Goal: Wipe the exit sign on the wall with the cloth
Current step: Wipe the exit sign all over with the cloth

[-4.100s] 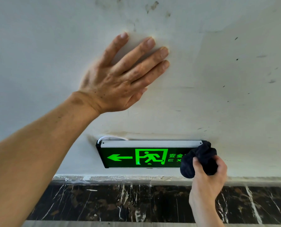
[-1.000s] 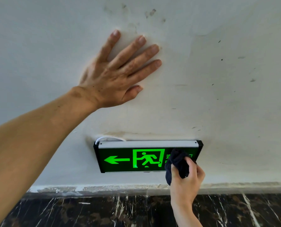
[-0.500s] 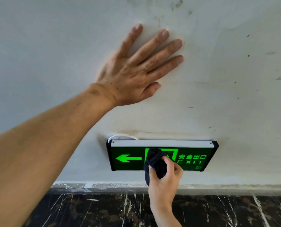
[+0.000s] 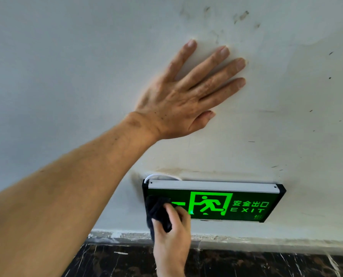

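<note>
A green lit exit sign point(image 4: 236, 204) with a black frame and a grey top strip hangs low on the white wall point(image 4: 66, 56). My right hand point(image 4: 172, 234) grips a dark bunched cloth point(image 4: 157, 211) and presses it on the sign's left end, hiding most of the arrow. My left hand point(image 4: 186, 96) lies flat on the wall above the sign, fingers spread, holding nothing.
A white cable point(image 4: 158, 175) loops out behind the sign's top left corner. Below the sign runs a rough grey plaster edge point(image 4: 266, 241), then a dark marbled skirting point(image 4: 246, 262). The wall carries smudges and small dark marks.
My right hand has slid the cloth leftward along the sign face, from its right end to its left end. The EXIT lettering and the running figure now show. My left hand stays flat on the wall.
</note>
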Action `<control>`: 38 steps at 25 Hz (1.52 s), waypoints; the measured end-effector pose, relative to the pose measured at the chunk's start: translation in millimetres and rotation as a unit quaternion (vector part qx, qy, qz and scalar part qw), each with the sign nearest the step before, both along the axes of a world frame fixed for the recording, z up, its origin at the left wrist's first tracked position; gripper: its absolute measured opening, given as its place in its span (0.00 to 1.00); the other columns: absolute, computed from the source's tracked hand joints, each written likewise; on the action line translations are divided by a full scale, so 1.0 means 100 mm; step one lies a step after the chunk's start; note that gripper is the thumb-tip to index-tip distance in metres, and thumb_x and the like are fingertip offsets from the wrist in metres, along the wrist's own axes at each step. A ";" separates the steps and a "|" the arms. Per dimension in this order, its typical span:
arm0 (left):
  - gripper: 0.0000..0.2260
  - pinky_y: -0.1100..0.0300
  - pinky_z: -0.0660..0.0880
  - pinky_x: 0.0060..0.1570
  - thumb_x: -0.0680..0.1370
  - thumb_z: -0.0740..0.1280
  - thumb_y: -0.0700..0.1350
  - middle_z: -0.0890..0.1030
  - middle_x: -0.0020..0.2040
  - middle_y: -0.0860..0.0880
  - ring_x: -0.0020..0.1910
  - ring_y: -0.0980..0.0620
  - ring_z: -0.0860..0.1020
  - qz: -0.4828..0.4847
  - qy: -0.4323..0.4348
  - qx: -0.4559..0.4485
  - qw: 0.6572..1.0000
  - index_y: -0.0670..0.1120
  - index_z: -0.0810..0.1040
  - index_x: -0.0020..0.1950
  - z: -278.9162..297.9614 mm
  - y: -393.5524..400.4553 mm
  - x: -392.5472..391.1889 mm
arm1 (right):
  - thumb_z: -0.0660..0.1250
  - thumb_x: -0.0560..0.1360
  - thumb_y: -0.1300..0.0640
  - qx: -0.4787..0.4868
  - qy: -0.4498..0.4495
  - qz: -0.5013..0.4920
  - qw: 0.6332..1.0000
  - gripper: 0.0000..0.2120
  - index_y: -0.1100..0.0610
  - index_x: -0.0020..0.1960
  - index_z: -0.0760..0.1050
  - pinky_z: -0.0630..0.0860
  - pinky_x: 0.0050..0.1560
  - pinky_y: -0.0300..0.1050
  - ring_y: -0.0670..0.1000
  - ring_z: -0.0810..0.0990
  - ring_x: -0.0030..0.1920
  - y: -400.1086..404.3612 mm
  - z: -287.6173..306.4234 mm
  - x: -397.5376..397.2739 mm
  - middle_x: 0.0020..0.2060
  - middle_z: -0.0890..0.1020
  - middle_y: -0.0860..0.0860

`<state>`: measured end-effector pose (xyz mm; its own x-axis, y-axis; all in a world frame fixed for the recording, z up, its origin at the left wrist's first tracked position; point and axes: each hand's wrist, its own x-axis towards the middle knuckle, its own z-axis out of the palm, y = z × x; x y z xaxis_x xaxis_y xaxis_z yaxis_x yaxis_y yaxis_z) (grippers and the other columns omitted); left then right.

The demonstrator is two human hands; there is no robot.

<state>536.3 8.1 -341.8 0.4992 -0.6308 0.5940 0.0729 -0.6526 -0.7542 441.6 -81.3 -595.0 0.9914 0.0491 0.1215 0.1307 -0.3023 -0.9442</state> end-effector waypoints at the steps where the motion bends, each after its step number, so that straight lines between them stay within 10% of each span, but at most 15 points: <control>1: 0.27 0.37 0.48 0.70 0.81 0.58 0.53 0.62 0.77 0.47 0.75 0.41 0.61 0.002 0.000 0.001 1.000 0.48 0.59 0.79 0.00 0.00 0.00 | 0.75 0.68 0.59 0.001 0.012 0.019 1.000 0.17 0.49 0.55 0.82 0.65 0.44 0.23 0.42 0.73 0.49 0.07 0.01 -0.04 0.53 0.73 0.46; 8: 0.28 0.37 0.50 0.70 0.80 0.59 0.53 0.63 0.77 0.46 0.75 0.41 0.61 0.007 -0.008 0.011 1.000 0.48 0.59 0.79 0.00 -0.02 0.00 | 0.73 0.67 0.57 0.043 0.074 0.100 0.991 0.15 0.41 0.50 0.79 0.68 0.46 0.22 0.31 0.73 0.52 -0.19 0.15 -0.07 0.51 0.75 0.42; 18: 0.28 0.34 0.56 0.68 0.81 0.58 0.54 0.62 0.77 0.45 0.74 0.40 0.62 0.000 -0.035 0.017 0.999 0.47 0.59 0.79 -0.04 0.02 0.06 | 0.75 0.66 0.68 0.137 0.140 -0.293 0.936 0.19 0.45 0.42 0.76 0.74 0.61 0.58 0.61 0.79 0.55 -1.96 -0.21 0.70 0.52 0.80 0.61; 38: 0.28 0.33 0.58 0.68 0.80 0.59 0.53 0.64 0.76 0.45 0.74 0.40 0.64 0.002 -0.030 0.012 0.999 0.47 0.60 0.79 -0.03 0.01 0.01 | 0.72 0.69 0.66 0.132 0.158 -0.091 0.974 0.17 0.45 0.48 0.77 0.73 0.57 0.49 0.51 0.75 0.55 -1.07 -0.13 0.47 0.55 0.72 0.48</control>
<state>537.6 8.9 -344.9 0.4651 -0.6434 0.6080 0.1203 -0.6345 -0.7635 488.1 -188.1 -608.2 0.9707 -0.1229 -0.2065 -0.2121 -0.0345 -0.9766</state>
